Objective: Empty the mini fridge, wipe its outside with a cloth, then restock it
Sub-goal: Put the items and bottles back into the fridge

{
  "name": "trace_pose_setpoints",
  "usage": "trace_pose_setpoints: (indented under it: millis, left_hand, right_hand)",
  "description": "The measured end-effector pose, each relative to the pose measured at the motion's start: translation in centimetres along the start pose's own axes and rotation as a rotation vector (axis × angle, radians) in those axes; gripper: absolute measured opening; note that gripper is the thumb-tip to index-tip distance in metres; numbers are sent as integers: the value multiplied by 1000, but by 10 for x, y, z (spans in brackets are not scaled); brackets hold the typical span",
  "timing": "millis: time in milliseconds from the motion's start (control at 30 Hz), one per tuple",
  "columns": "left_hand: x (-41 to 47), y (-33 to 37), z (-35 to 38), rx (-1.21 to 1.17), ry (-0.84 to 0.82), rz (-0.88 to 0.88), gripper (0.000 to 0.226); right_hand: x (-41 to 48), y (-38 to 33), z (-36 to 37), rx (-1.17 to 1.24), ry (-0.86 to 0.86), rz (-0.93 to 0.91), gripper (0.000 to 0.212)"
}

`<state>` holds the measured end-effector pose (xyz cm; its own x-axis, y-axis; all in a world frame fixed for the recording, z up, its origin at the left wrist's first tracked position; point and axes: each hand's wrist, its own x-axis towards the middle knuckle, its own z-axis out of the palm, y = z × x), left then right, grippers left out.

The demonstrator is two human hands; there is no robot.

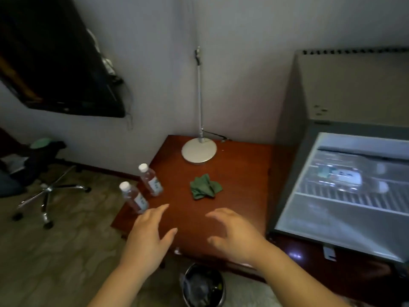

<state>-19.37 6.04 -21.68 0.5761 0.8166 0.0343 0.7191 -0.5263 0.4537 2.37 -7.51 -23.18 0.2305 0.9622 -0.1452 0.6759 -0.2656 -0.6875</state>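
Observation:
The grey mini fridge (294,134) stands on the right of a red-brown wooden table (239,173). Through its glass door (345,220) I see wire shelves and a pale packaged item (340,176) on one of them. Two clear water bottles with white caps stand at the table's left edge, one nearer (134,197) and one farther (150,179). A crumpled green cloth (204,187) lies mid-table. My left hand (148,235) hovers over the near edge just right of the nearer bottle, fingers relaxed and empty. My right hand (234,233) hovers beside it, fingers loosely spread and empty.
A white lamp base (199,150) with a thin pole stands at the back of the table. A bin (203,284) with dark contents sits on the floor below the near edge. An office chair (48,187) stands at left. A dark screen (55,63) hangs on the wall.

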Motion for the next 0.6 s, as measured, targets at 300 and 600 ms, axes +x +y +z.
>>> trace_pose_setpoints:
  millis: [300,600]
  left_hand:
    - [38,-153,-70,51,52,-93,68]
    - [120,-194,-72,259,-140,2,74]
  right_hand:
    - [118,-107,84,-120,-76,-57,65]
    - [155,-135,113,-206,-58,43,65]
